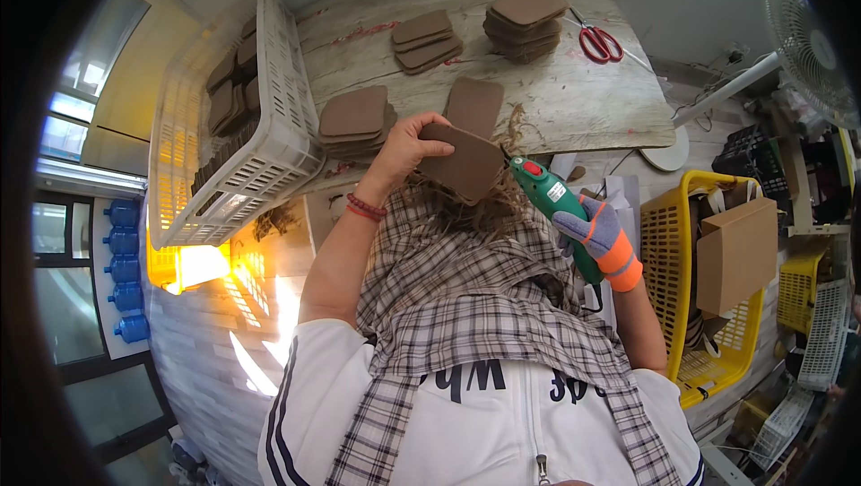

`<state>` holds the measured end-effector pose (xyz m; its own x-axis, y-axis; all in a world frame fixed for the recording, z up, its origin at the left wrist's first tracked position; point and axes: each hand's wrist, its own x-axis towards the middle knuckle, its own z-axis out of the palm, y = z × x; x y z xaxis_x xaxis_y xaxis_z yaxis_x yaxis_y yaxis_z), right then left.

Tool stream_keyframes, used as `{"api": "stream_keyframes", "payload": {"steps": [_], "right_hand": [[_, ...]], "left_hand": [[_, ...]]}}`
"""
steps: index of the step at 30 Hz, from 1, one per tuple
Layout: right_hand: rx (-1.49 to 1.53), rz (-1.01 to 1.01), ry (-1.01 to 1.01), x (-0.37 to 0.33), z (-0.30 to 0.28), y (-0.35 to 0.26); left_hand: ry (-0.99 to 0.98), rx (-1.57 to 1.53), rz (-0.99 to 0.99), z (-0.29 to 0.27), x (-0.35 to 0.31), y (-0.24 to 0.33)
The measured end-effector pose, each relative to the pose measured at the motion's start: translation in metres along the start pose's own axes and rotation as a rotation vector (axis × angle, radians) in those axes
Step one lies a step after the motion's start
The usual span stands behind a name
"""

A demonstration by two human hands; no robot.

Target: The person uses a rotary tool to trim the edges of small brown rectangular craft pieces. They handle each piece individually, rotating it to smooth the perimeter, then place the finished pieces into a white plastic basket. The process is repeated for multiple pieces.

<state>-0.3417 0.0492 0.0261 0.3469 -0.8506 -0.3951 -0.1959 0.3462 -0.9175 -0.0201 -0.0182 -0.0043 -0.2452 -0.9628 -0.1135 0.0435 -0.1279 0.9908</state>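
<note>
My bare left hand (417,147) grips a brown flat piece with rounded corners (466,166) by its upper left side, thumb on top. In my right hand (599,237), gloved in grey and orange, is a green handheld power tool with a red button (541,187). Its tip meets or nearly meets the right edge of the piece; the exact contact is too small to tell. Brown shavings (480,212) lie on my plaid apron (421,271) below the piece. Just beyond it, another brown piece (475,102) rests on the table.
Stacks of brown pieces (354,114) stand on the worn white table (359,33), with red-handled scissors (599,44) at its far right. A white crate (291,109) holding more pieces is at the left. A yellow basket (659,280) with cardboard and a fan (803,29) are at the right.
</note>
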Motion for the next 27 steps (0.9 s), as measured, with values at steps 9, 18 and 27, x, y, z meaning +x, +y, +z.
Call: {"api": "stream_keyframes", "payload": {"steps": [9, 18, 27], "right_hand": [[-0.108, 0.003, -0.015, 0.001, -0.001, 0.002], [-0.137, -0.022, -0.032, 0.003, 0.004, -0.002], [-0.142, -0.039, -0.081, 0.016, 0.018, -0.013]], "left_hand": [[-0.038, 0.098, 0.009, 0.011, -0.003, 0.008], [-0.146, 0.180, -0.009, 0.032, -0.002, 0.005], [-0.271, 0.193, -0.018, 0.040, -0.009, 0.011]]}}
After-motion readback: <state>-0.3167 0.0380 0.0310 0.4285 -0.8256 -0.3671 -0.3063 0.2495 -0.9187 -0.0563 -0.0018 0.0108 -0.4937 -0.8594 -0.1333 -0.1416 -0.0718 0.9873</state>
